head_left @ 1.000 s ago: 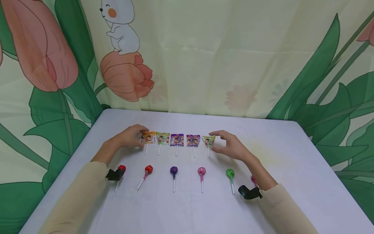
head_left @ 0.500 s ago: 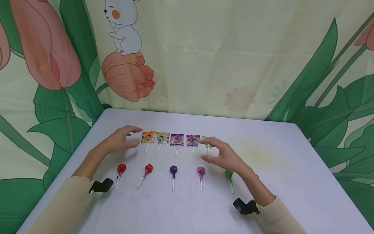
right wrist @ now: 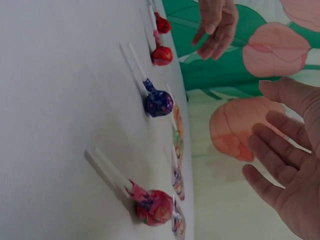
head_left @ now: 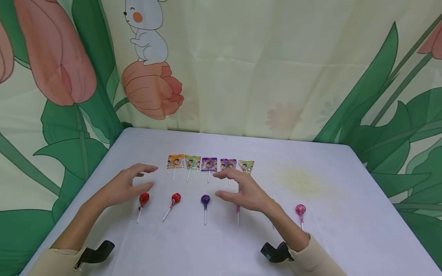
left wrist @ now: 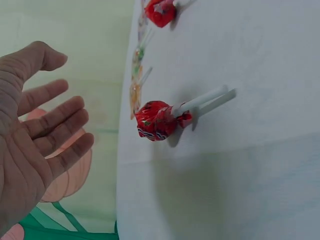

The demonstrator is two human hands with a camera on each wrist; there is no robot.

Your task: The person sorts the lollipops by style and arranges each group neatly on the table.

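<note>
My left hand hovers with relaxed fingers above the leftmost red lollipop, holding nothing; the left wrist view shows that red lollipop lying apart from the fingers. Over the right half of the front row, my right hand spreads its fingers and thumb, also holding nothing. It partly covers a pink lollipop, seen whole in the right wrist view as a pink lollipop. A second red lollipop and a purple lollipop lie between the hands. The green lollipop is almost wholly hidden under the right forearm.
Behind them runs a row of flat-wrapped lollipops: orange, green, purple, another purple and a yellow-green one. Another pink lollipop lies right of the right forearm. A printed curtain hangs behind the white table.
Both hands have left the ends of the back row and drawn back toward the front. The left hand moved left, and the right hand moved left over the front row. The lollipops lie in place.
</note>
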